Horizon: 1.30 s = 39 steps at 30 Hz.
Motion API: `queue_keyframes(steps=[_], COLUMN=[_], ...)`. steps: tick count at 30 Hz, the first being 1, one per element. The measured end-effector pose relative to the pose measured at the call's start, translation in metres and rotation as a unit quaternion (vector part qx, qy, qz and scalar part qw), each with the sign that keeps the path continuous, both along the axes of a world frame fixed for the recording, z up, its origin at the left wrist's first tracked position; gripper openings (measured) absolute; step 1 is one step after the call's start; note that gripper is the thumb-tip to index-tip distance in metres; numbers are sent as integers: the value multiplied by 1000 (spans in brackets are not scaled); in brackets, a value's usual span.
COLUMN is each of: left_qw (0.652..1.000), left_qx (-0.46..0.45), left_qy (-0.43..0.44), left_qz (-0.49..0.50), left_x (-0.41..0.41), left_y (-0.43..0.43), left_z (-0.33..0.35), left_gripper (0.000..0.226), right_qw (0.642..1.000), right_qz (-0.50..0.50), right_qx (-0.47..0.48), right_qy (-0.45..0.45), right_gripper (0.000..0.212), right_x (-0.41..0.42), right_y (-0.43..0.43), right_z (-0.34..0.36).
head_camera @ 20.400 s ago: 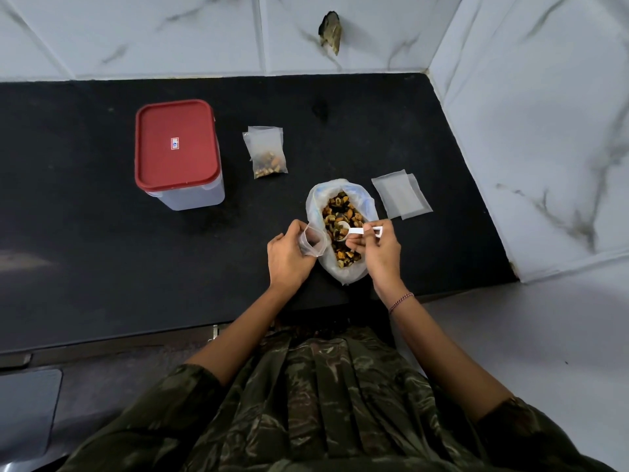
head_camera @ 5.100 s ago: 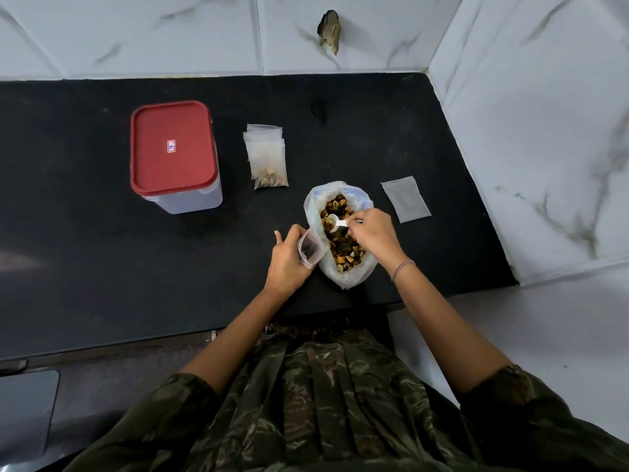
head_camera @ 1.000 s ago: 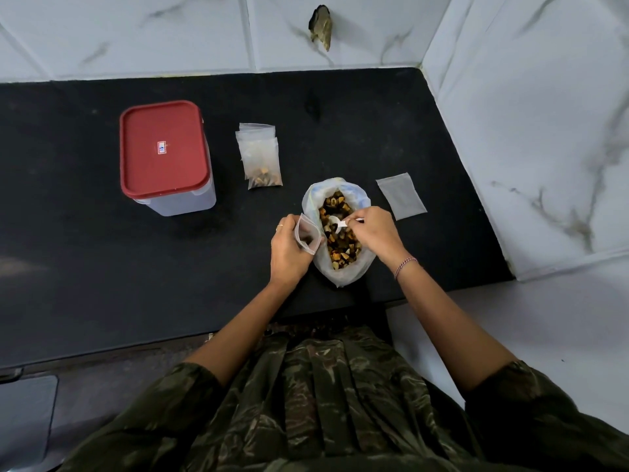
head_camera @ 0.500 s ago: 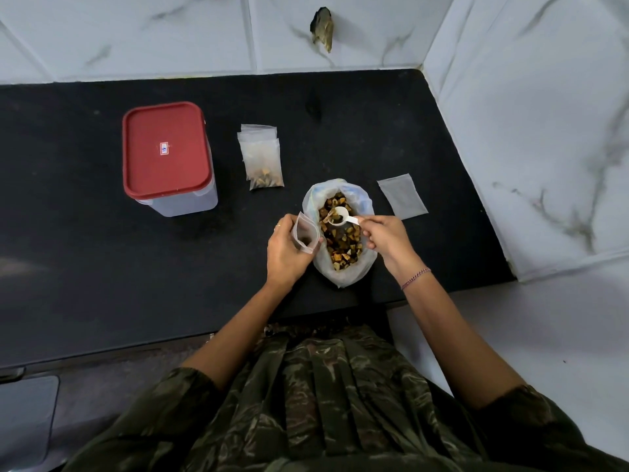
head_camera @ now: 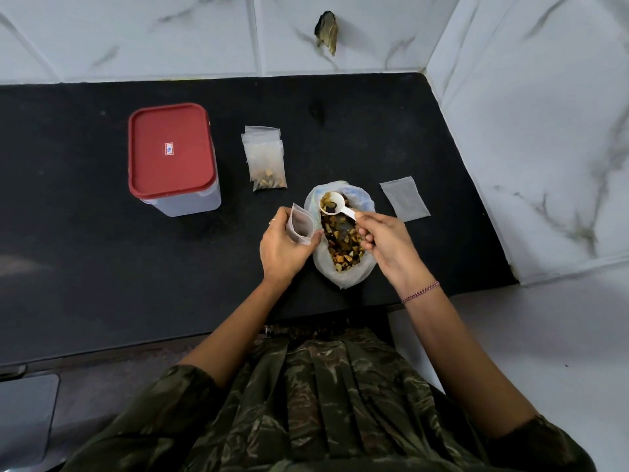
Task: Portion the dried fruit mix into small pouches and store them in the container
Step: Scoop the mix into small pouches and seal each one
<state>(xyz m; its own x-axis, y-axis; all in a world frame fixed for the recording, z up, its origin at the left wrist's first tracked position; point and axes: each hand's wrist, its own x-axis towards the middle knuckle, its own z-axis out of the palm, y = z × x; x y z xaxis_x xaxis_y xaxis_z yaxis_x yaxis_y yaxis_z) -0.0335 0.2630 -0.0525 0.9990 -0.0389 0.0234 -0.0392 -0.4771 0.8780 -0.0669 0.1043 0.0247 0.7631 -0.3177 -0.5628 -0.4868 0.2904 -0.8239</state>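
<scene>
On the black counter (head_camera: 102, 267), close to its front edge, sits a thin white plastic bag (head_camera: 343, 279) with its mouth open. Inside it the dried fruit mix (head_camera: 343, 247) shows as small chunks in yellow, tan, orange and dark brown. Over the far end of the bag the right hand (head_camera: 384, 243) pinches the handle of a small white spoon (head_camera: 335, 204) between thumb and fingertips. The spoon's round bowl is level and carries a little heap of the same pieces, some pale, one nearly black.

Just left of the bag, the left hand (head_camera: 282, 250) holds a small clear pouch (head_camera: 301, 224) upright, thumb on one side and curled fingers on the other, so that its mouth gapes open. Whether anything is in it yet I cannot tell through the plastic. Spoon and pouch are near each other but apart.

Farther back and to the left lie the filled pouches (head_camera: 267, 161), one partly over another, flat on the counter, with fruit pieces gathered at their near ends. Left of those stands the container (head_camera: 183, 202), a clear rectangular tub with its red lid (head_camera: 170, 151) on and a small label at the lid's centre. To the right of the bag one empty pouch (head_camera: 405, 199) lies flat. A thin beaded bracelet (head_camera: 420, 291) circles the right wrist, and a ring (head_camera: 272, 221) shows on a left finger.
</scene>
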Motion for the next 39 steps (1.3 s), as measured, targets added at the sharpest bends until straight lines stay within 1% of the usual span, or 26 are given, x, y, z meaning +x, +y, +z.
queue_keyframes(steps=[2, 5, 7, 10, 13, 17, 21, 26, 27, 28, 29, 30, 32, 33, 34, 35, 36, 38, 39], left_qw=[1000, 1000, 999, 999, 999, 999, 998, 998, 998, 998, 998, 998, 998, 998, 999, 999, 999, 999, 999], left_qx=[4, 5, -3, -11, -15, -22, -42, -52, -53, -52, -51, -49, -48, -45, -42, -39, -36, -31, -29], left_qy=[-6, -19, -30, -42, -36, -23, -22, -32, -30, -27, -24, -21, -18, -16, -15, -13, -11, -8, -7], left_qz=[9, 22, 27, 28, 35, 34, 29, 27, 24, 20, 18, 18, 25, 28, 29, 29, 27, 24, 24], left_x=[1, 1, 2, 3, 3, 4, 6, 7, 7, 7, 7, 7, 7, 7, 7, 7, 6, 5, 4], left_y=[0, 1, 1, 2, 2, 0, 0, 0, 0, 0, 1, 1, 2, 3, 4, 5, 5, 6, 6], left_z=[4, 10, 12, 12, 12, 14, 11, 11, 10, 9, 9, 7, 6, 6, 6, 6, 6, 5, 5], left_gripper=[47, 52, 53, 47, 36, 34, 40, 40, 41, 41, 41, 39, 35, 33, 32, 32, 31, 31, 32], right_qw=[998, 988, 976, 948, 911, 839, 779, 714, 709, 715, 731, 755, 815, 836, 843, 837, 824, 797, 790], right_qz=[34, 75, 94, 122, 142, 168, 210, 222, 221, 219, 209, 188, 121, 94, 79, 80, 95, 148, 178], right_qx=[-36, -121, -183, -279, -366, -475, -540, -607, -612, -607, -591, -564, -494, -470, -468, -488, -517, -562, -569], right_qy=[-26, -54, -67, -89, -127, -203, -240, -269, -270, -270, -272, -275, -277, -268, -252, -233, -213, -164, -141], right_gripper=[13, 20, 22, 23, 21, 20, 25, 28, 31, 32, 30, 28, 25, 25, 25, 25, 25, 27, 28], right_x=[-2, -6, -7, -7, -8, -10, -13, -17, -16, -16, -16, -16, -14, -13, -11, -9, -8, -6, -6], right_y=[7, 18, 25, 31, 35, 41, 43, 40, 39, 38, 39, 39, 36, 31, 24, 16, 7, -7, -11], right_z=[4, 6, 7, 8, 7, 3, -9, -19, -21, -22, -21, -20, -16, -15, -16, -19, -25, -40, -47])
